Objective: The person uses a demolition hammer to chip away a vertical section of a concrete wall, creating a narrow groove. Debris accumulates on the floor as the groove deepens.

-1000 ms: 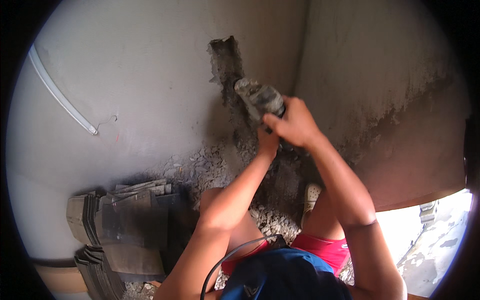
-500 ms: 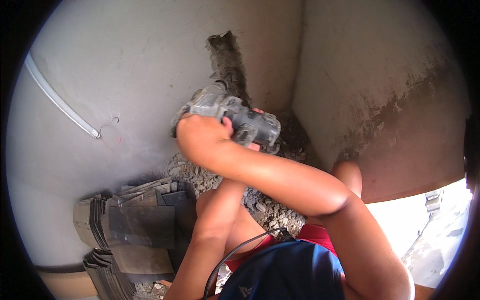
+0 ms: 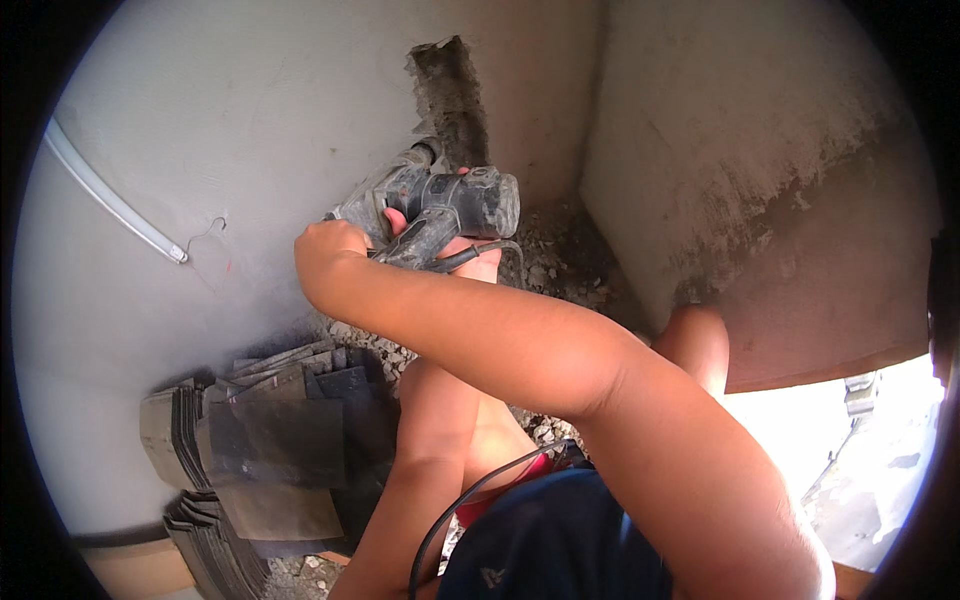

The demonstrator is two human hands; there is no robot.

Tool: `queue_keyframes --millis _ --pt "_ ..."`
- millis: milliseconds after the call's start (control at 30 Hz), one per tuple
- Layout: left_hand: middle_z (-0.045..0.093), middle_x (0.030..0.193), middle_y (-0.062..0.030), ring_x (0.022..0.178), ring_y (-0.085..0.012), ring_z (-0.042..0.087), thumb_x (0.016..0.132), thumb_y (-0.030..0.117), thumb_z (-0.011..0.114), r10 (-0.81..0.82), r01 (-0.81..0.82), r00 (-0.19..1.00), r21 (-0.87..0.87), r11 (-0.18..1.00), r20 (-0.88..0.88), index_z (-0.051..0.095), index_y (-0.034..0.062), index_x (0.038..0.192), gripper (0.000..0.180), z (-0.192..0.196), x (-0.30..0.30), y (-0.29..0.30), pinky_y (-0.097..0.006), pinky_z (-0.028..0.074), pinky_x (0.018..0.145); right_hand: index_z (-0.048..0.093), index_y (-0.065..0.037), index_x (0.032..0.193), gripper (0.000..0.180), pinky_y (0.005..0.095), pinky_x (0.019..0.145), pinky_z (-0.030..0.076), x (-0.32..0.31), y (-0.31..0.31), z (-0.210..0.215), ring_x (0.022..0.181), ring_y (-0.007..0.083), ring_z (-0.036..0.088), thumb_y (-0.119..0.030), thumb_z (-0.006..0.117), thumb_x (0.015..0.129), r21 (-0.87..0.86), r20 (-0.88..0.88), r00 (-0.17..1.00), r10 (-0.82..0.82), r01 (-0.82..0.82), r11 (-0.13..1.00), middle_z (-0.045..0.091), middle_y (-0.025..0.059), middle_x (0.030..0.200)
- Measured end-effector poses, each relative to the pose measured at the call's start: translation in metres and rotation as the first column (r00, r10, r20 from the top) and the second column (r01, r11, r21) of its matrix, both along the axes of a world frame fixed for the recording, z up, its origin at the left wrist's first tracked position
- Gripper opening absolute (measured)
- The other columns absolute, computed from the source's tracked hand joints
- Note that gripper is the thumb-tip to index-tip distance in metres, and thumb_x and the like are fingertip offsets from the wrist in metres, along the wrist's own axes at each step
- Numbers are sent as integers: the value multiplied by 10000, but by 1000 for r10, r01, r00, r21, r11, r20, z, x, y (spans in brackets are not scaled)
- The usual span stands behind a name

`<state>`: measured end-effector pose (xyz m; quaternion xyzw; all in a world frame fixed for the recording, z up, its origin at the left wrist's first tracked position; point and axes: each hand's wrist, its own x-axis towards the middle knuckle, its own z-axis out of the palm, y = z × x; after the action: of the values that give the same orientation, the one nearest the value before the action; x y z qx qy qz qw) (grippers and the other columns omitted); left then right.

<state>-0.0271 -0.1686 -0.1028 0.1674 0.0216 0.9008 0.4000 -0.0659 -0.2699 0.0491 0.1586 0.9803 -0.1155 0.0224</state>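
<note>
A dust-covered rotary hammer (image 3: 440,200) is held in both my hands, with my forearms crossed. Its front end points up at a rough channel (image 3: 450,95) cut into the wall. My right hand (image 3: 338,240), reaching across to the left, is closed round the tool's rear end. From underneath, my left hand (image 3: 478,258) grips the tool beside its motor housing. The tool body hides most of that hand; a fingertip shows above the housing. The working tip of the tool cannot be made out.
Broken rubble (image 3: 395,355) lies along the wall's foot and in the corner. Stacked dark sheets or tiles (image 3: 275,440) stand at lower left. A white tube (image 3: 110,195) and a thin wire run on the left wall. A brownish panel (image 3: 810,290) leans at right; a black cable (image 3: 450,505) passes my body.
The rotary hammer has moved left and slightly up in view and turned, showing more of its handle side. My right hand has shifted left with it; both hands still hold on.
</note>
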Motion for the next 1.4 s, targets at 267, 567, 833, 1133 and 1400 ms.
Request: queue_keyframes --millis 267,567,833,1133,1400 --pt "669 1307 -137 1236 -345 613 872 877 521 26 -26 1000 -36 999 -5 612 60 1328 940 1 6 -3 -519 462 1119 800 -46 1152 408 491 789 650 -34 -4 -13 1124 386 696 -188 848 772 129 159 980 -119 99 987 738 210 1195" --pt "674 1299 -134 1228 -347 617 867 883 517 58 -59 998 -48 997 -16 620 67 1319 938 6 17 1 -522 469 1111 788 -19 1165 428 498 832 649 -49 -10 -25 1134 399 687 -215 841 789 86 68 942 -330 324 942 730 211 1205" --pt "678 1291 -132 1222 -350 620 864 888 515 93 -95 995 -53 994 -24 626 73 1311 936 3 17 1 -524 475 1105 792 -28 1159 420 495 845 643 -33 -7 -20 1138 392 688 -231 838 794 120 76 974 -214 204 972 738 199 1199" --pt "683 1283 -130 1214 -352 624 859 894 511 95 -96 995 -55 994 -18 634 80 1302 934 5 20 13 -527 481 1097 799 -56 1154 368 482 862 640 -32 3 -24 1159 351 698 -214 822 823 53 58 973 -223 220 974 747 158 1228" --pt "687 1275 -128 1208 -355 628 855 899 508 100 -100 995 -53 994 -15 641 86 1293 933 4 21 16 -529 487 1091 805 -86 1161 355 474 865 638 -26 5 -23 1184 350 694 -207 818 827 55 55 983 -174 171 984 757 116 1239"
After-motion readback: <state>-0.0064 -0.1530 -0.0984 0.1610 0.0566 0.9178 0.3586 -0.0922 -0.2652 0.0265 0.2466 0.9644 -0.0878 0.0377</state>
